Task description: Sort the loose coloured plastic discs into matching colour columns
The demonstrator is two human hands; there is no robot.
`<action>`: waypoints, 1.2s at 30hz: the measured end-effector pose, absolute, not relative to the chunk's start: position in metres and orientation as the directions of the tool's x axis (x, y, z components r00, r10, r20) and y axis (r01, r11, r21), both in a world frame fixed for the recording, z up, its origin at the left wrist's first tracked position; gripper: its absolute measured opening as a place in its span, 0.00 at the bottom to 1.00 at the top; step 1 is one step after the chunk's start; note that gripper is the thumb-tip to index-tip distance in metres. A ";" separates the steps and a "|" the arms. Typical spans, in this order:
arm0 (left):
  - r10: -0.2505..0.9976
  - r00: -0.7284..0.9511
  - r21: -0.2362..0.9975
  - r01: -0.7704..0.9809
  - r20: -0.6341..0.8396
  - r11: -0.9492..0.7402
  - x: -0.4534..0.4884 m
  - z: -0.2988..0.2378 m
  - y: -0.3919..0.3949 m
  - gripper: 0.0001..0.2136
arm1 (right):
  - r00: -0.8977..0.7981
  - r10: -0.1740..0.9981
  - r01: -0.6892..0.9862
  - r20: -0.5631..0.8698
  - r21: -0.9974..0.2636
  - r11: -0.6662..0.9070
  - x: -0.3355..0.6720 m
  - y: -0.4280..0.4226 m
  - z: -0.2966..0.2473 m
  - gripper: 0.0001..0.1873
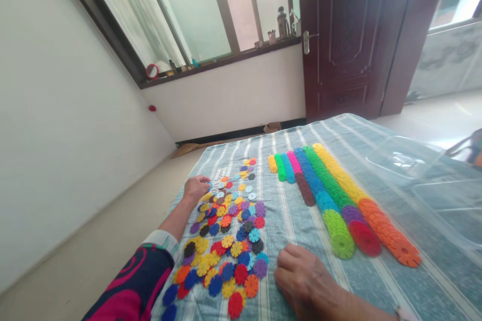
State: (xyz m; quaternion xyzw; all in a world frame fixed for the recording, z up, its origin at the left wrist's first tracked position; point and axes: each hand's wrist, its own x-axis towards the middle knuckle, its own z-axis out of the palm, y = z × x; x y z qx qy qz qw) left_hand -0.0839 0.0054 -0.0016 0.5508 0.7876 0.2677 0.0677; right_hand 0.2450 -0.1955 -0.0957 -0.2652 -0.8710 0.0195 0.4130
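My left hand (196,189) reaches to the far left edge of a loose spread of notched plastic discs (226,221) in many colours. Its thumb and fingers are pinched together on a blue disc (209,187), of which only a small part shows. My right hand (304,277) rests on the striped cloth, right of the loose discs, with its fingers curled in. What it holds, if anything, is hidden. Farther right lie overlapping rows of discs sorted by colour, among them a yellow row (335,170) ending in orange, a green row (324,175) and a short pink row (293,161) ending in brown.
The discs lie on a bed-like surface with a blue-green striped cloth (278,210). A clear plastic box (399,163) and its clear lid (448,205) are at the right. Beyond stand a dark red door (350,35) and a window sill (226,59) with a thermos (282,22).
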 end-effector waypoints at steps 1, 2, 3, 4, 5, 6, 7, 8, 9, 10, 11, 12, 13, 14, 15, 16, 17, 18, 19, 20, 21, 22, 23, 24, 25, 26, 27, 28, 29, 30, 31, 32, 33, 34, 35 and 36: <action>0.911 -0.367 0.539 0.814 0.186 0.218 -0.074 0.001 0.005 0.11 | -0.517 0.479 0.445 0.709 -0.255 0.858 0.245 -0.195 -0.096 0.10; 0.922 -0.342 0.590 0.788 0.180 0.177 -0.061 0.003 0.004 0.12 | -0.517 0.482 0.445 0.708 -0.259 0.857 0.244 -0.195 -0.095 0.10; 0.941 -0.293 0.651 0.750 0.171 0.115 -0.045 0.004 0.003 0.12 | -0.517 0.485 0.447 0.705 -0.261 0.856 0.244 -0.195 -0.095 0.10; 0.962 -0.224 0.699 0.713 0.157 0.052 -0.027 0.004 0.001 0.13 | -0.520 0.487 0.448 0.702 -0.260 0.855 0.244 -0.195 -0.095 0.10; 0.978 -0.150 0.730 0.683 0.148 -0.006 -0.007 0.003 -0.001 0.13 | -0.525 0.488 0.452 0.697 -0.257 0.854 0.244 -0.195 -0.095 0.10; 0.987 -0.074 0.749 0.660 0.145 -0.060 0.013 0.001 -0.002 0.12 | -0.531 0.488 0.456 0.693 -0.252 0.854 0.244 -0.194 -0.095 0.10; 0.990 -0.002 0.760 0.641 0.144 -0.109 0.034 -0.003 -0.003 0.11 | -0.536 0.486 0.460 0.690 -0.244 0.854 0.244 -0.194 -0.095 0.10; 0.989 0.056 0.765 0.628 0.140 -0.144 0.054 -0.007 -0.004 0.11 | -0.541 0.482 0.463 0.689 -0.234 0.855 0.244 -0.194 -0.095 0.10; 0.985 0.109 0.765 0.621 0.135 -0.173 0.073 -0.012 -0.004 0.10 | -0.543 0.477 0.466 0.692 -0.224 0.856 0.244 -0.194 -0.095 0.10; 0.979 0.164 0.757 0.623 0.122 -0.198 0.090 -0.017 -0.004 0.10 | -0.541 0.473 0.470 0.695 -0.216 0.856 0.243 -0.193 -0.095 0.10; 0.973 0.195 0.745 0.629 0.123 -0.221 0.105 -0.022 -0.003 0.11 | -0.536 0.470 0.474 0.701 -0.211 0.855 0.243 -0.193 -0.095 0.10; 0.965 0.225 0.727 0.639 0.133 -0.249 0.118 -0.027 -0.002 0.11 | -0.528 0.468 0.477 0.709 -0.208 0.854 0.243 -0.193 -0.096 0.10; 0.958 0.245 0.702 0.656 0.149 -0.277 0.128 -0.032 -0.001 0.12 | -0.519 0.466 0.479 0.716 -0.207 0.853 0.242 -0.193 -0.096 0.10; 0.950 0.261 0.671 0.675 0.169 -0.305 0.136 -0.036 0.000 0.12 | -0.512 0.463 0.480 0.723 -0.206 0.853 0.242 -0.192 -0.096 0.10; 0.942 0.277 0.637 0.696 0.189 -0.332 0.143 -0.039 0.002 0.12 | -0.508 0.460 0.482 0.728 -0.203 0.853 0.242 -0.192 -0.096 0.10; 0.934 0.290 0.601 0.715 0.208 -0.356 0.148 -0.042 0.003 0.13 | -0.508 0.459 0.484 0.728 -0.199 0.852 0.242 -0.192 -0.096 0.10; 0.927 0.302 0.567 0.734 0.222 -0.375 0.151 -0.043 0.005 0.13 | -0.512 0.459 0.487 0.726 -0.194 0.851 0.242 -0.191 -0.097 0.10; 0.922 0.311 0.535 0.750 0.232 -0.388 0.154 -0.045 0.006 0.13 | -0.520 0.459 0.491 0.721 -0.188 0.851 0.242 -0.191 -0.097 0.10; 0.917 0.318 0.506 0.766 0.239 -0.397 0.156 -0.046 0.007 0.13 | -0.529 0.458 0.493 0.715 -0.180 0.851 0.242 -0.191 -0.097 0.10; 0.914 0.325 0.479 0.779 0.245 -0.405 0.157 -0.046 0.007 0.13 | -0.538 0.456 0.495 0.709 -0.172 0.852 0.242 -0.191 -0.098 0.10; 0.910 0.331 0.454 0.790 0.251 -0.413 0.159 -0.047 0.008 0.13 | -0.546 0.454 0.495 0.705 -0.166 0.853 0.242 -0.191 -0.098 0.11; 0.905 0.338 0.429 0.799 0.259 -0.421 0.159 -0.047 0.008 0.13 | -0.551 0.454 0.494 0.700 -0.164 0.854 0.242 -0.191 -0.098 0.11; 0.900 0.345 0.405 0.807 0.267 -0.429 0.160 -0.047 0.008 0.13 | -0.553 0.455 0.494 0.698 -0.166 0.854 0.242 -0.191 -0.098 0.10; 0.896 0.349 0.382 0.815 0.275 -0.435 0.161 -0.047 0.008 0.13 | -0.552 0.458 0.493 0.697 -0.171 0.853 0.242 -0.191 -0.098 0.10; 0.893 0.350 0.362 0.823 0.283 -0.438 0.161 -0.046 0.007 0.13 | -0.549 0.464 0.494 0.695 -0.179 0.851 0.242 -0.191 -0.098 0.10; 0.892 0.346 0.344 0.832 0.289 -0.435 0.161 -0.046 0.006 0.14 | -0.546 0.471 0.494 0.693 -0.187 0.849 0.242 -0.192 -0.097 0.10; 0.894 0.338 0.329 0.843 0.294 -0.426 0.161 -0.046 0.004 0.14 | -0.545 0.476 0.494 0.690 -0.194 0.848 0.242 -0.192 -0.097 0.10; 0.898 0.326 0.317 0.853 0.296 -0.414 0.161 -0.046 0.003 0.14 | -0.547 0.480 0.493 0.686 -0.200 0.847 0.242 -0.192 -0.097 0.10; 0.903 0.313 0.306 0.864 0.295 -0.399 0.160 -0.046 0.001 0.13 | -0.549 0.483 0.491 0.682 -0.204 0.847 0.242 -0.192 -0.096 0.10; 0.909 0.301 0.296 0.875 0.290 -0.384 0.160 -0.046 -0.001 0.12 | -0.551 0.485 0.490 0.679 -0.208 0.847 0.243 -0.192 -0.096 0.10; 0.914 0.290 0.286 0.884 0.283 -0.369 0.159 -0.046 -0.003 0.11 | -0.551 0.486 0.488 0.679 -0.210 0.847 0.243 -0.192 -0.096 0.10; 0.920 0.281 0.278 0.893 0.273 -0.355 0.159 -0.046 -0.005 0.09 | -0.548 0.485 0.487 0.681 -0.211 0.848 0.243 -0.192 -0.096 0.10; 0.925 0.274 0.271 0.899 0.263 -0.343 0.159 -0.046 -0.007 0.08 | -0.546 0.485 0.488 0.683 -0.211 0.847 0.243 -0.192 -0.096 0.10; 0.929 0.268 0.265 0.905 0.253 -0.333 0.160 -0.046 -0.008 0.07 | -0.547 0.484 0.489 0.683 -0.209 0.847 0.243 -0.192 -0.096 0.10; 0.933 0.262 0.260 0.910 0.246 -0.324 0.160 -0.045 -0.010 0.06 | -0.553 0.485 0.489 0.678 -0.207 0.847 0.243 -0.192 -0.096 0.10; 0.936 0.257 0.257 0.913 0.241 -0.317 0.161 -0.045 -0.010 0.06 | -0.561 0.486 0.490 0.670 -0.204 0.847 0.243 -0.192 -0.096 0.10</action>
